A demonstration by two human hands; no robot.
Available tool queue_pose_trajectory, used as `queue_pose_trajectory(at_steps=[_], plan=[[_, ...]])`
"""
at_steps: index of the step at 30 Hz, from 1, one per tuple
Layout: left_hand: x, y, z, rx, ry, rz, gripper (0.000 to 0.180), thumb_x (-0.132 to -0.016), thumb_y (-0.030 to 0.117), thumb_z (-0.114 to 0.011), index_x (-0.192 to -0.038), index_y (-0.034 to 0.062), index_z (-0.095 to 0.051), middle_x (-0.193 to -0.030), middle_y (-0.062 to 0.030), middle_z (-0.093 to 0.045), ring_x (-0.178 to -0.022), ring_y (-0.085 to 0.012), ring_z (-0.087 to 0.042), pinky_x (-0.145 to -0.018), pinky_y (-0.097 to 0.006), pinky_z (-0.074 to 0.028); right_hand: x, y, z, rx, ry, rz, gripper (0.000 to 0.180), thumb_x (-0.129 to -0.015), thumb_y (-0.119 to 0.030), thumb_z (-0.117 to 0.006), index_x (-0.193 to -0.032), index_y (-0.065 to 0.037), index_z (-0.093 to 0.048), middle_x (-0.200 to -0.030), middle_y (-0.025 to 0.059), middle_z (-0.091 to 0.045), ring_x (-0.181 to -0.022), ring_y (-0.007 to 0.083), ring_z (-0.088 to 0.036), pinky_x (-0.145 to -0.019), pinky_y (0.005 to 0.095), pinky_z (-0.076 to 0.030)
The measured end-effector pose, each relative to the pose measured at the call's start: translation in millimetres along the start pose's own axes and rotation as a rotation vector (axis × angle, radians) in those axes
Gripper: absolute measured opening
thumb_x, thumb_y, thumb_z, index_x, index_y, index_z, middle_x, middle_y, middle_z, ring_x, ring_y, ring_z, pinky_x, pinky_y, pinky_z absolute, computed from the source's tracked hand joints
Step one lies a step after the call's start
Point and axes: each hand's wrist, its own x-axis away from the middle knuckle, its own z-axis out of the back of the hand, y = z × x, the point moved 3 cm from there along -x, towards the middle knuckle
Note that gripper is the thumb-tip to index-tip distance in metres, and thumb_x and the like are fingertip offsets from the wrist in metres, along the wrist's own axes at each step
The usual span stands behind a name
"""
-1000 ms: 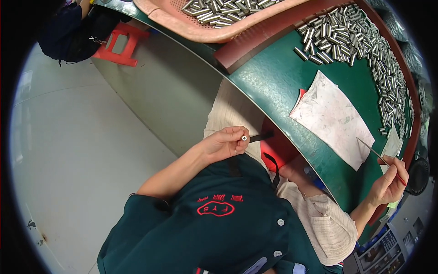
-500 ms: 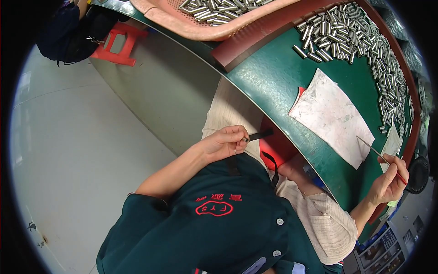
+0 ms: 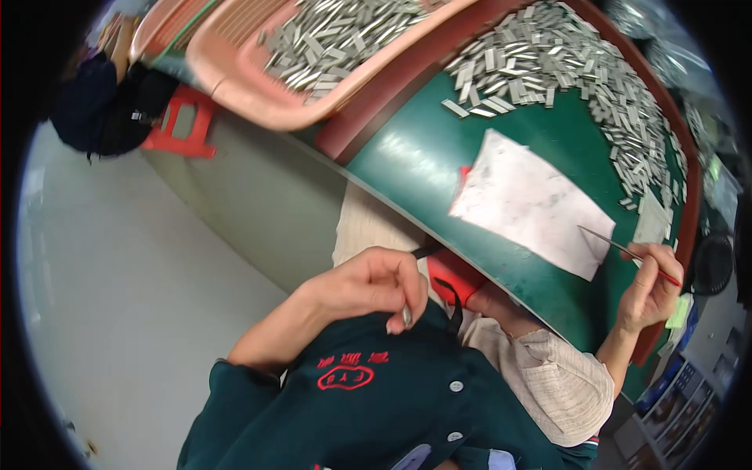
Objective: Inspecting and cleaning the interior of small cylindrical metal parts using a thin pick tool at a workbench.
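Observation:
My left hand (image 3: 368, 288) is in front of my shirt, off the table. Its fingers are closed on a small metal tube (image 3: 406, 316), of which only one end shows. In my right hand (image 3: 650, 288), over the table's right part, is a thin metal pick (image 3: 607, 240) with a red handle end. The pick's tip points left, over a white smudged cloth or paper sheet (image 3: 533, 204) lying on the green tabletop (image 3: 415, 168). Past the sheet, many similar short metal tubes (image 3: 540, 59) lie in a loose heap along the far and right edge.
A pink plastic basket (image 3: 274, 113) full of metal tubes stands at the table's far left. A dark red raised rim (image 3: 681, 145) borders the table. Another person (image 3: 90, 113) is at the far left beside a red stool (image 3: 184, 125). A black round object (image 3: 713, 265) is at the right.
My left hand has come nearer to my body and turned, still holding the tube. The view has shifted, showing more of the basket. The pick stays over the white sheet.

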Motion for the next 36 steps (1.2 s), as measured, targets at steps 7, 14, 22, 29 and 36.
queue_pose_trajectory(at_steps=[7,14,22,29,36], plan=[[-122.6,51.9,-66.3,-0.087,-0.007,0.023,0.013,-0.088,0.012,-0.053,-0.095,0.0012,-0.053,-0.082,-0.0062,-0.058,-0.07,-0.0124,-0.057,-0.062,-0.023,-0.045,-14.2,-8.8,-0.5,0.057,0.041,0.121,0.018,-0.063,0.013,-0.057,-0.077,0.002,-0.055,-0.064,0.0104,-0.059,-0.051,0.0211,-0.057,-0.047,0.0279,-0.044],[-233.9,41.4,-56.1,-0.229,0.057,0.094,0.015,-0.086,0.014,-0.056,-0.098,0.004,-0.055,-0.083,-0.0036,-0.058,-0.073,-0.0094,-0.056,-0.068,-0.021,-0.047,-7.3,-9.4,22.3,0.033,0.157,0.08,0.014,-0.067,0.007,-0.061,-0.078,0.0,-0.056,-0.064,0.009,-0.059,-0.052,0.0212,-0.058,-0.047,0.0277,-0.044],[-236.0,32.2,-30.5,-0.09,0.157,0.17,0.014,-0.086,0.01,-0.055,-0.098,0.0034,-0.055,-0.082,-0.007,-0.055,-0.07,-0.0125,-0.051,-0.063,-0.021,-0.045,-4.3,3.2,32.2,-0.101,0.447,0.154,0.012,-0.08,-0.003,-0.06,-0.089,0.001,-0.054,-0.08,0.0157,-0.064,-0.071,0.0253,-0.064,-0.056,0.0281,-0.051],[-236.1,32.7,-28.5,-0.14,0.156,0.174,0.011,-0.085,0.009,-0.055,-0.095,0.0023,-0.056,-0.081,-0.0055,-0.058,-0.072,-0.0112,-0.055,-0.068,-0.022,-0.048,-8.8,2.8,28.7,-0.063,0.377,0.135,0.008,-0.084,-0.007,-0.055,-0.088,0.001,-0.055,-0.082,0.0187,-0.064,-0.073,0.0253,-0.064,-0.061,0.0305,-0.051],[-233.3,29.8,-30.4,-0.169,0.209,0.189,0.012,-0.085,0.01,-0.056,-0.095,0.003,-0.054,-0.081,-0.0069,-0.056,-0.069,-0.0116,-0.052,-0.063,-0.021,-0.046,-9.8,1.4,27.8,-0.028,0.338,0.127,0.012,-0.075,-0.001,-0.063,-0.085,0.001,-0.056,-0.081,0.0151,-0.064,-0.071,0.0264,-0.064,-0.057,0.0299,-0.051]])
